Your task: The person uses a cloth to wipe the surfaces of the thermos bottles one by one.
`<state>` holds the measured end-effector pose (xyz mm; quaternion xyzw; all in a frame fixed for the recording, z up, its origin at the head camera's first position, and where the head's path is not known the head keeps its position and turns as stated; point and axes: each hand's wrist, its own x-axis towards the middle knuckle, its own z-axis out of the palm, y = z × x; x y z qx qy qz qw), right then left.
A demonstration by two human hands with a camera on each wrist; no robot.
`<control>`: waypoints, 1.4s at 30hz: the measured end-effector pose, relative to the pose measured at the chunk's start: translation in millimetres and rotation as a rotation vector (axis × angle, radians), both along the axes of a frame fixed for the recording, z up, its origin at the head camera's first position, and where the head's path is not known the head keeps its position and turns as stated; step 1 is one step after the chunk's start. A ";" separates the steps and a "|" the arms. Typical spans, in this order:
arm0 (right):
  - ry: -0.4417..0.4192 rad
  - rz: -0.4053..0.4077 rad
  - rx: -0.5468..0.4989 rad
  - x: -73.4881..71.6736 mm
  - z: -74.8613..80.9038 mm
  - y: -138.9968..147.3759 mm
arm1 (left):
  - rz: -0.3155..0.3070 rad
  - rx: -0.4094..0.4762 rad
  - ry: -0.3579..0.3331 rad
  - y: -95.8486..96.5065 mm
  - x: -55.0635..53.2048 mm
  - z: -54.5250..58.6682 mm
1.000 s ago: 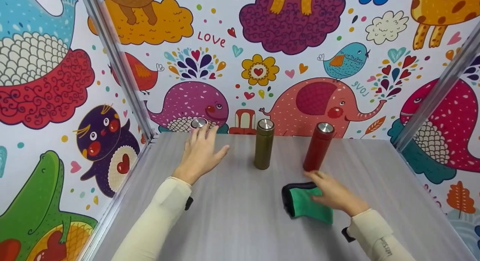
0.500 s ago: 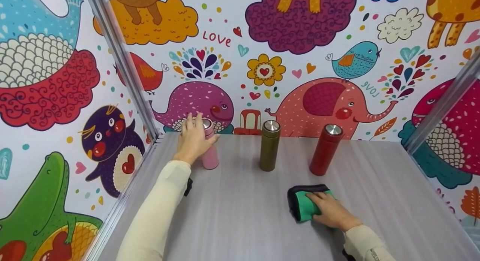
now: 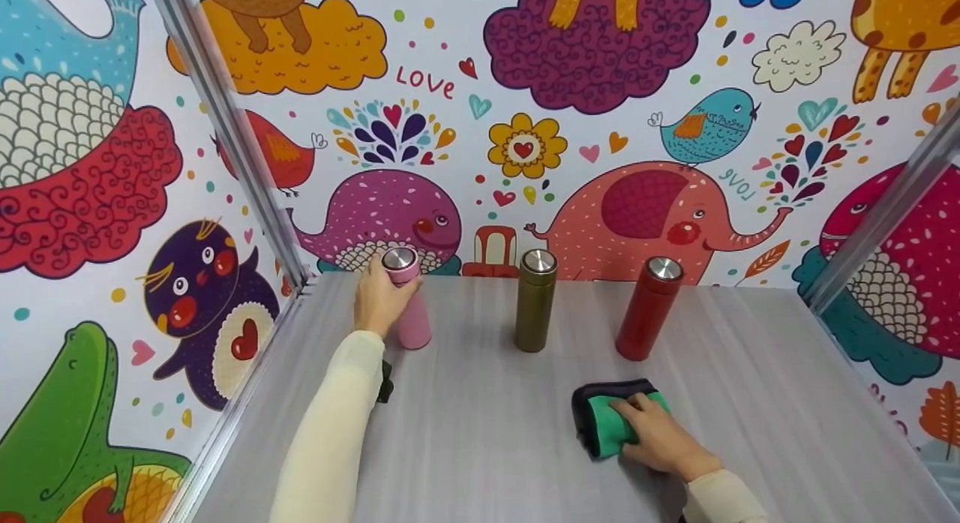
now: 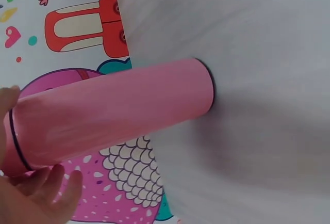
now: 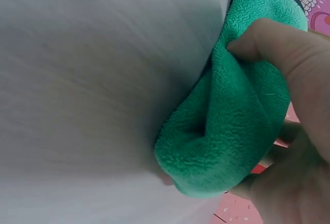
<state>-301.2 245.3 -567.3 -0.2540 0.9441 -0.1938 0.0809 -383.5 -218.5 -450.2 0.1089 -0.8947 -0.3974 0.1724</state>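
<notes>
Around the grey table, 3 cartoon-printed walls (a green crocodile included) meet at 2 metal posts.

The pink flask is smoothly coated and capped in shiny metal, as are the olive flask and the red flask. A fuzzy pile is shown by the green cloth; the surface is finished smooth, with faint wood-like streaks.

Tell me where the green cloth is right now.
In the head view, the green cloth is right of centre on the table, on the near side of the red bottle, gripped by the right hand.
</notes>
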 end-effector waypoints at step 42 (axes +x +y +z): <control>0.150 -0.263 -0.873 61.2 61.9 -6.7 | -0.554 0.007 0.307 130.7 136.6 1.5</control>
